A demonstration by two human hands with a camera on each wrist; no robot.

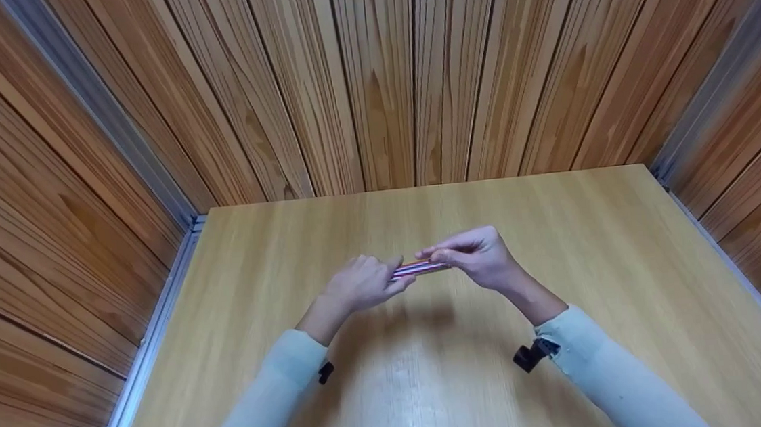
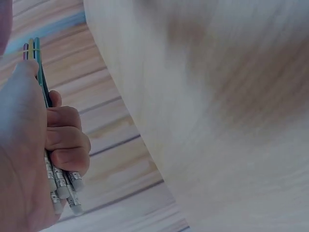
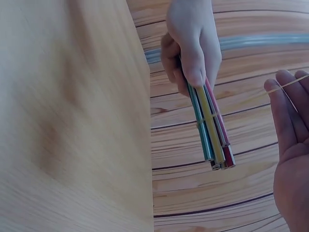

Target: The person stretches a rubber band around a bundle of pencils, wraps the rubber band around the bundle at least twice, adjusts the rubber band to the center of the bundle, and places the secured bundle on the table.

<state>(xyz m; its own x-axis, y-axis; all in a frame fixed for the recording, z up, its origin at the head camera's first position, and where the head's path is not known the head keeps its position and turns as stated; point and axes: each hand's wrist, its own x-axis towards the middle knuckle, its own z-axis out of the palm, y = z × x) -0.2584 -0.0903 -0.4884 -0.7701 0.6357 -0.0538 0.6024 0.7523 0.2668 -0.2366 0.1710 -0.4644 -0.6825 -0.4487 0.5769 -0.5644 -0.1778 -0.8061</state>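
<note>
My left hand grips a bundle of slim pencils with teal, yellow, pink and red barrels. Its thumb lies along the barrels, while the fingers curl round them from the other side. White erasers in silvery ferrules stick out below that hand in the left wrist view. A thin yellowish rubber band loops the bundle near its far ends and stretches out to my right hand. Over that hand's fingertips the band runs taut; its thumb is out of the right wrist view.
Both hands are above a light wooden table, casting shadows on it. Wood-plank walls rise behind and at both sides, with metal rails along the side edges. A small black device sits at the right cuff.
</note>
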